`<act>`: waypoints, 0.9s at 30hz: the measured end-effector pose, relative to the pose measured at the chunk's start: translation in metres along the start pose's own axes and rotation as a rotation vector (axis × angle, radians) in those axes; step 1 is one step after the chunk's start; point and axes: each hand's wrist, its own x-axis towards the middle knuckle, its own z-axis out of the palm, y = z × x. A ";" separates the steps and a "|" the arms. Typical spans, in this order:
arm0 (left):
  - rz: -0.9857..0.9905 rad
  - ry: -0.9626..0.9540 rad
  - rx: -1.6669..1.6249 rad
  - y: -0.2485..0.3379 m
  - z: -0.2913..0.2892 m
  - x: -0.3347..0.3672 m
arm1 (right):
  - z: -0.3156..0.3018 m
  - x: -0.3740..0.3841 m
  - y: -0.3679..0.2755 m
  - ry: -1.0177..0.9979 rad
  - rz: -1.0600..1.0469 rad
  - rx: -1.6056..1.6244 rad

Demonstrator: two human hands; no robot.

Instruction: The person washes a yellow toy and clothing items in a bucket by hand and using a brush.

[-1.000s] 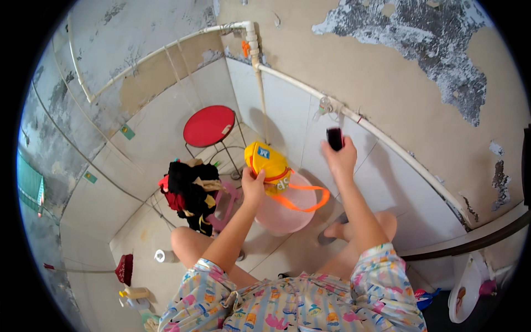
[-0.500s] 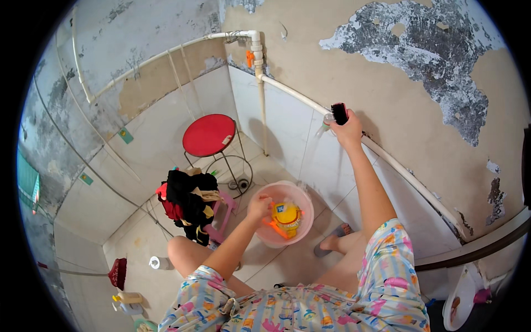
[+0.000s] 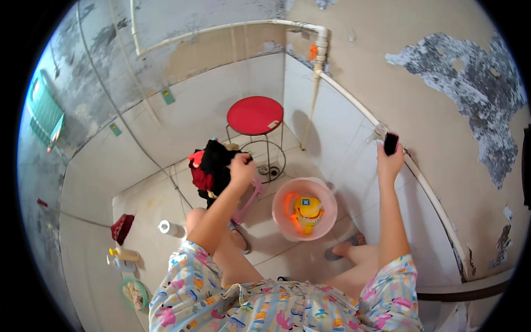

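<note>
My right hand (image 3: 390, 160) grips a brush (image 3: 391, 144) with black bristles, right beside the tap (image 3: 378, 133) on the wall pipe. Over the edge of a heap of black and red clothes (image 3: 217, 157), my left hand (image 3: 241, 171) has its fingers curled. Its fingertips are partly lost against the dark cloth, so what they hold cannot be made out. On the floor between my legs stands a pink basin (image 3: 279, 224), holding a yellow packet (image 3: 310, 209) with printing on it and an orange handle-like part (image 3: 292, 206).
Behind the heap is a red round stool (image 3: 255, 115) with thin metal legs. A pink plastic stool (image 3: 249, 202) supports the clothes. At the left are a white roll (image 3: 167, 227), a dark red brush head (image 3: 122, 228), bottles (image 3: 126, 254) and a green basin (image 3: 126, 288).
My left hand has left the basin and moved up and left to the clothes. My right hand still holds the brush by the tap. The whole view has shifted.
</note>
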 end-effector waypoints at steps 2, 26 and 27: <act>0.032 0.191 0.270 0.002 -0.040 0.019 | 0.003 -0.039 -0.001 -0.059 0.063 0.057; 0.459 -0.371 0.097 0.156 -0.010 -0.042 | 0.045 -0.084 -0.130 -0.737 -0.074 0.533; 0.513 -0.372 0.085 0.157 -0.005 -0.047 | 0.045 -0.080 -0.130 -0.732 -0.069 0.533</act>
